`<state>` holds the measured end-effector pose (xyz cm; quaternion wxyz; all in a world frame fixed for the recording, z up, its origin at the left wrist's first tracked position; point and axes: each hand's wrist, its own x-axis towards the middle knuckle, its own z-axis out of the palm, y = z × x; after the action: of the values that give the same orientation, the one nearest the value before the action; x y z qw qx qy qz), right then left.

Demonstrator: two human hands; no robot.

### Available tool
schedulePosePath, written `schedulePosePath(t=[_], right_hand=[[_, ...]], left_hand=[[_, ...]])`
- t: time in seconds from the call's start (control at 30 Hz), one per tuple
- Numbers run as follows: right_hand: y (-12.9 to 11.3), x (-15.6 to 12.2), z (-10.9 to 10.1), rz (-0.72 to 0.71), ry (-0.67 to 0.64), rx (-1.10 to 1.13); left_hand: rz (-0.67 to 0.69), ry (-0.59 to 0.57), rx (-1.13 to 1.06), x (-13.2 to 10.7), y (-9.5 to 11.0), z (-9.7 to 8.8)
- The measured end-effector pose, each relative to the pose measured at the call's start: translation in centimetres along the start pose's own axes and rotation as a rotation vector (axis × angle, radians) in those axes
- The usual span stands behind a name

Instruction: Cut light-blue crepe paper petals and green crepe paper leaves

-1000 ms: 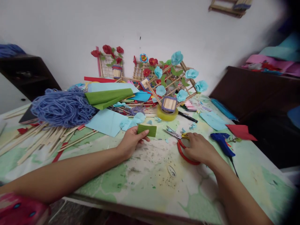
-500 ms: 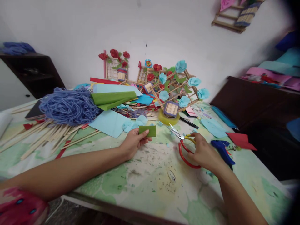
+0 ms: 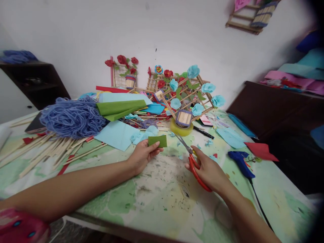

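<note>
Pinching a small piece of green paper (image 3: 160, 141) between thumb and fingers, the left hand (image 3: 144, 155) stood over the table (image 3: 157, 192) — light-blue scraps (image 3: 138, 136) just behind. Right hand (image 3: 209, 168): fingers curled round the red-and-yellow scissors (image 3: 191, 162), blades nearly together, tips towards the yellow tape roll (image 3: 187, 131). Further right lay one blue glue gun (image 3: 242, 163) — one red paper sheet (image 3: 262, 152) just beside it.

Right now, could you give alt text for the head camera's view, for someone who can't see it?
A person's left hand holds a small green rectangle, apparently paper, and the right hand holds red-and-yellow-handled metal scissors above a green-and-white table. Behind, light-blue flowers decorate a wooden stick lattice, with a tangled blue yarn heap to the left.
</note>
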<state>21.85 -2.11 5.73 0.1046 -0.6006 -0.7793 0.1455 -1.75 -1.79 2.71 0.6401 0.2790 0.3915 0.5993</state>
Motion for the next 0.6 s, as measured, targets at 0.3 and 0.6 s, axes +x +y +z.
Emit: schedulePosePath(t=[0.3,0.6], right_hand=[[0.6,0.0,-0.6,-0.096,-0.047,0.109],[-0.8,-1.7,-0.8,-0.27,-0.262,0.517]], left_hand=[[-0.015,-0.013,-0.007,0.1,-0.1,-0.2],[-0.141,-0.383,0.071,-1.5,0.1,0.5]])
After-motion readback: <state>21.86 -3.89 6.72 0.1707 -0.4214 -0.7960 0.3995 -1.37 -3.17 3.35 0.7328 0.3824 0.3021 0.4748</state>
